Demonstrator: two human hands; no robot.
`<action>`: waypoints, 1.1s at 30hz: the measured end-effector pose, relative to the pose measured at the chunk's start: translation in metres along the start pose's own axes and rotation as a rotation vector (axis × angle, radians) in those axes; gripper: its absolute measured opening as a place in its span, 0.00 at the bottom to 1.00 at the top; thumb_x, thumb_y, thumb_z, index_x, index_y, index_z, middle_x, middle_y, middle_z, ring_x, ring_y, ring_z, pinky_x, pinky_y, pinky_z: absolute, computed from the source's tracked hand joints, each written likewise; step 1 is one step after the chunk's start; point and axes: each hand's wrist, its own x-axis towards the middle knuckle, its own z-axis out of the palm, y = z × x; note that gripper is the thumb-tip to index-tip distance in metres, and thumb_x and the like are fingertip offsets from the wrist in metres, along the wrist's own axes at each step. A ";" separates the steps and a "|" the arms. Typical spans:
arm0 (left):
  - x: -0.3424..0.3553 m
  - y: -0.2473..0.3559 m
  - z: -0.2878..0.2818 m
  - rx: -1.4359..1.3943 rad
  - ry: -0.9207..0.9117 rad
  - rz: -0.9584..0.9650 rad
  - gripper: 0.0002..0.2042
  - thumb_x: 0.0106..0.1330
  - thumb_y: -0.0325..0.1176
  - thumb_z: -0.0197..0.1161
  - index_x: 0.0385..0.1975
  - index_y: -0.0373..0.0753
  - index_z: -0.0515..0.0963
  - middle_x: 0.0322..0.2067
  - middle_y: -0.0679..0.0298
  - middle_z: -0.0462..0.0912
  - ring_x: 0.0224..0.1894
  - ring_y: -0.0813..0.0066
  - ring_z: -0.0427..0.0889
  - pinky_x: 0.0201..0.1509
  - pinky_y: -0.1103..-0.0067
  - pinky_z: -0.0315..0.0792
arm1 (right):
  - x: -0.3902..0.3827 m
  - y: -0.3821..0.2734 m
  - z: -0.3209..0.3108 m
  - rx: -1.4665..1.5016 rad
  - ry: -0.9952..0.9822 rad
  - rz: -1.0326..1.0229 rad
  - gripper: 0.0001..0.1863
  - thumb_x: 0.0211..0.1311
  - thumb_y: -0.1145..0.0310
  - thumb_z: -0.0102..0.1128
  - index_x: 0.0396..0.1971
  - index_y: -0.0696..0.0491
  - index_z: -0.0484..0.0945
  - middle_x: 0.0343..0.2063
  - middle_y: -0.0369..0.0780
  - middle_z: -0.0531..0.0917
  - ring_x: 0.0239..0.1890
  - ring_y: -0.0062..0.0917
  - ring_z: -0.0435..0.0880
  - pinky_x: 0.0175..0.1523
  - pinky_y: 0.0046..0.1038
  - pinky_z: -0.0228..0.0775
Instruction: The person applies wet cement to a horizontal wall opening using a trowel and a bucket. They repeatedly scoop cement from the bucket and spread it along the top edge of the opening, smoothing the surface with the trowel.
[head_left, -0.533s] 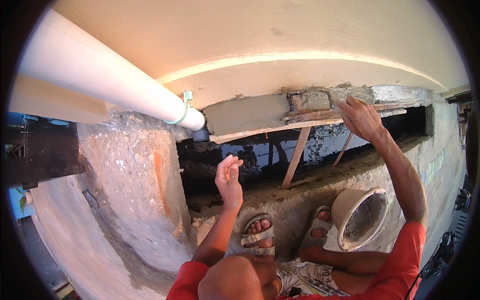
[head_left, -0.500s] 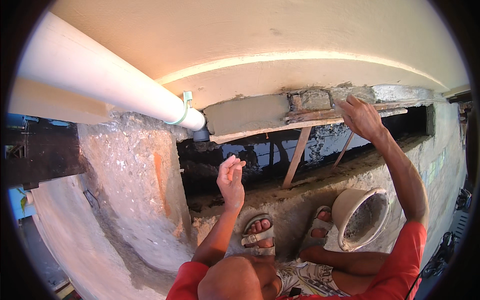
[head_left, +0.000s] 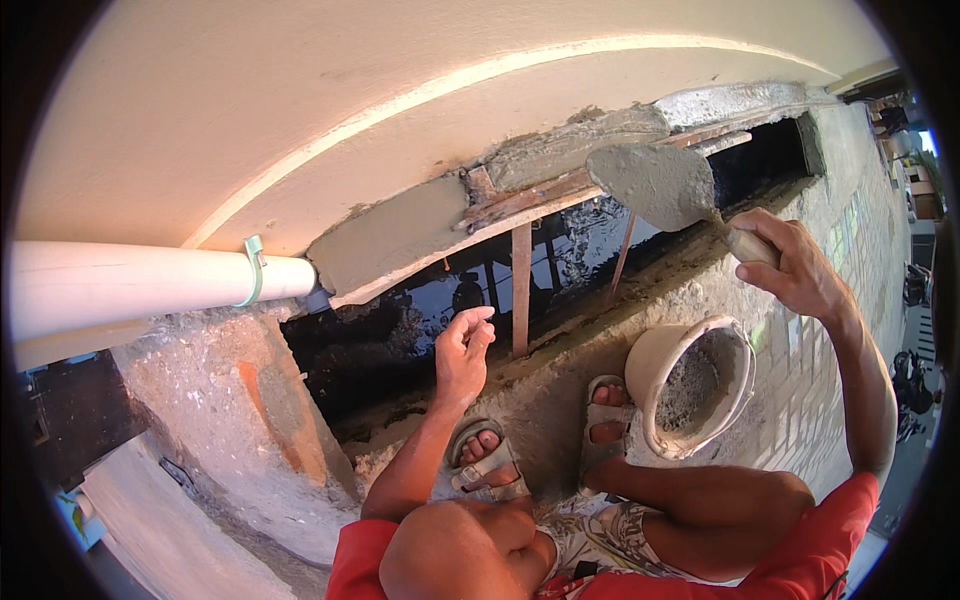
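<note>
My right hand [head_left: 800, 268] grips the pale handle of a trowel [head_left: 655, 185]. Its broad blade is coated in wet grey mortar and hangs over the trench, in front of the ledge at the wall's foot. Fresh mortar [head_left: 575, 145] lies rough along that ledge above a wooden strip [head_left: 530, 200]; a smoother stretch [head_left: 385, 240] runs further left. My left hand [head_left: 463, 355], empty with fingers loosely bent, is held up above the trench's near edge. Below my right forearm, a bucket [head_left: 640, 385] with grey mix inside tilts towards me.
Dark water [head_left: 400, 340] fills the trench, with thin wooden props [head_left: 521, 290] standing across it. A white pipe [head_left: 150, 285] comes in from the left. My sandalled feet [head_left: 485, 465] rest on the near concrete. Motorbikes [head_left: 905, 390] stand far right.
My right hand has drawn back from the ledge, bringing the trowel into sight. Mortar now covers stones that showed there. The view has turned; my left hand stays raised.
</note>
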 end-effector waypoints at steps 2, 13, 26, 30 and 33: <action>0.005 0.008 0.015 0.058 -0.126 0.001 0.15 0.73 0.36 0.57 0.51 0.32 0.78 0.31 0.67 0.79 0.34 0.83 0.74 0.40 0.82 0.71 | -0.058 0.032 -0.008 -0.049 0.020 -0.053 0.23 0.48 0.74 0.66 0.49 0.55 0.78 0.31 0.47 0.82 0.35 0.42 0.83 0.43 0.37 0.73; 0.023 0.045 0.157 0.316 -0.939 -0.038 0.31 0.69 0.40 0.61 0.66 0.27 0.61 0.62 0.45 0.69 0.65 0.56 0.69 0.70 0.65 0.60 | -0.197 0.083 0.069 -0.454 -0.107 0.565 0.14 0.56 0.72 0.60 0.44 0.49 0.81 0.32 0.41 0.81 0.40 0.37 0.82 0.47 0.38 0.74; 0.001 0.025 0.197 0.309 -1.018 -0.068 0.39 0.67 0.44 0.63 0.64 0.15 0.55 0.62 0.35 0.67 0.67 0.55 0.66 0.70 0.70 0.58 | -0.195 0.116 0.158 -0.284 -0.274 0.335 0.10 0.58 0.75 0.56 0.40 0.52 0.80 0.27 0.43 0.82 0.32 0.38 0.86 0.38 0.38 0.79; -0.004 0.027 0.196 0.300 -0.992 -0.040 0.39 0.67 0.43 0.63 0.64 0.15 0.56 0.62 0.35 0.67 0.66 0.55 0.67 0.70 0.70 0.58 | -0.191 0.124 0.141 -0.165 -0.343 0.312 0.13 0.50 0.72 0.59 0.39 0.51 0.82 0.24 0.44 0.83 0.28 0.39 0.85 0.35 0.40 0.77; -0.004 0.025 0.196 0.323 -0.968 -0.037 0.38 0.67 0.43 0.64 0.64 0.16 0.57 0.62 0.35 0.67 0.66 0.55 0.67 0.70 0.70 0.58 | -0.197 0.138 0.136 -0.071 -0.416 0.328 0.20 0.45 0.69 0.64 0.44 0.47 0.85 0.26 0.45 0.85 0.28 0.38 0.86 0.35 0.38 0.77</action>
